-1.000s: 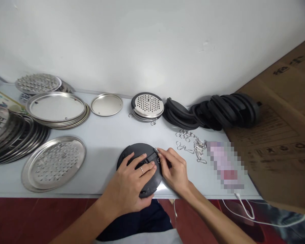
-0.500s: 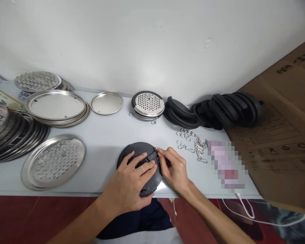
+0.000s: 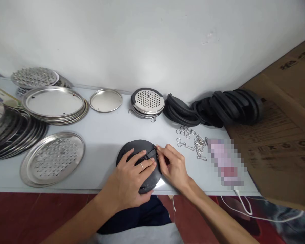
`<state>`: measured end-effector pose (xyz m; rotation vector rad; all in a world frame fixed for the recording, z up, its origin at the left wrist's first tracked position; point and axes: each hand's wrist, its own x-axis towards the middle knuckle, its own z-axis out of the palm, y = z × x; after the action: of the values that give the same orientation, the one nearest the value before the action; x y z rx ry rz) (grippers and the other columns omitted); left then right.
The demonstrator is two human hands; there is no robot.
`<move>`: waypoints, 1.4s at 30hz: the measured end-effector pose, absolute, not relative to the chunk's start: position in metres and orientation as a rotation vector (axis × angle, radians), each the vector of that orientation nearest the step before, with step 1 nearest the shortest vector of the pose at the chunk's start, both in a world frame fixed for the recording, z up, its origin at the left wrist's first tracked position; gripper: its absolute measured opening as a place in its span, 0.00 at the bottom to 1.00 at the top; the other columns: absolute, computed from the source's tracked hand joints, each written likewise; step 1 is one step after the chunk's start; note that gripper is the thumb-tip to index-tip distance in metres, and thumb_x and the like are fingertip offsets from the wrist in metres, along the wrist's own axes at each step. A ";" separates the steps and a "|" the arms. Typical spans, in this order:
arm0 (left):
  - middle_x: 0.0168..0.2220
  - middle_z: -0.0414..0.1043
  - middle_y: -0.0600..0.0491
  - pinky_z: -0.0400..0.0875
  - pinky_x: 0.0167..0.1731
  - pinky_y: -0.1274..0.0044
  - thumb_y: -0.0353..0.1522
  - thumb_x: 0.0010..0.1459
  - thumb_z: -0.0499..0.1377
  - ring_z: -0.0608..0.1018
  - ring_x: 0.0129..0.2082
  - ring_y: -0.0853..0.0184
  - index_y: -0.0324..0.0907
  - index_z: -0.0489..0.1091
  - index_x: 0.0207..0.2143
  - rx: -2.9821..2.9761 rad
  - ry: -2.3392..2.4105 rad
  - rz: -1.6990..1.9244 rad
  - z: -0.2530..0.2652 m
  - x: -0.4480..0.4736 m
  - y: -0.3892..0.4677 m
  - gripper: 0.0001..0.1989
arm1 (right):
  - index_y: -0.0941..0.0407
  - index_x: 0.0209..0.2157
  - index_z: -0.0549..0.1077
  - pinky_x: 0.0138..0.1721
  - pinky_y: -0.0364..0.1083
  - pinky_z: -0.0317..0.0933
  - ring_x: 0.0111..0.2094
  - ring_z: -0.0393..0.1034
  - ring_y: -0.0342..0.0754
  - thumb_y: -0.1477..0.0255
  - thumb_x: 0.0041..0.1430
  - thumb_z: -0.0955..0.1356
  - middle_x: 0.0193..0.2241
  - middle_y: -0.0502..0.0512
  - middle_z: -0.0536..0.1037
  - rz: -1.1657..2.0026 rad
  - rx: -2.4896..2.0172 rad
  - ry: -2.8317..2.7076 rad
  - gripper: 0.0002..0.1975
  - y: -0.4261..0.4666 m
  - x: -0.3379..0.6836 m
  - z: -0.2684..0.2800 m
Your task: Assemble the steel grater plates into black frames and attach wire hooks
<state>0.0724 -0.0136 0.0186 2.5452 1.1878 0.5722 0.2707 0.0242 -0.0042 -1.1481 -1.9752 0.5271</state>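
A black round plastic disc (image 3: 127, 149) lies near the table's front edge. My left hand (image 3: 133, 173) is spread over it, with several fingers on its face and the thumb at its near rim, so it is held in place. At the disc's right edge my right hand (image 3: 173, 166) pinches a small metal clip (image 3: 155, 147); most of it is hidden by the fingers. Similar loose metal clips (image 3: 198, 144) and small split rings (image 3: 185, 130) are scattered to the right of the disc.
Flat grater discs (image 3: 57, 157) and metal plates (image 3: 53, 101) are stacked on the left. A single plate (image 3: 106, 100), a black-rimmed grater (image 3: 149, 100) and black plastic parts (image 3: 223, 106) line the wall. A cardboard box (image 3: 282, 135) and a pixelated object (image 3: 225, 162) with a white cable stand right.
The whole view has shifted slightly upward. Both hands stay at the disc, the right one still pinching at its edge with very little movement.
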 end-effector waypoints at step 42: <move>0.57 0.73 0.54 0.50 0.63 0.58 0.42 0.53 0.63 0.66 0.63 0.54 0.47 0.69 0.57 2.511 1.193 0.555 0.021 0.072 -0.015 0.28 | 0.57 0.41 0.73 0.29 0.42 0.63 0.25 0.64 0.43 0.79 0.66 0.62 0.27 0.49 0.63 0.541 -1.109 -2.182 0.09 0.031 0.282 0.001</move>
<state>0.0715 -0.0146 0.0207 2.5108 1.1925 0.5546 0.2824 0.0306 0.0006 -1.1091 -2.1820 0.5414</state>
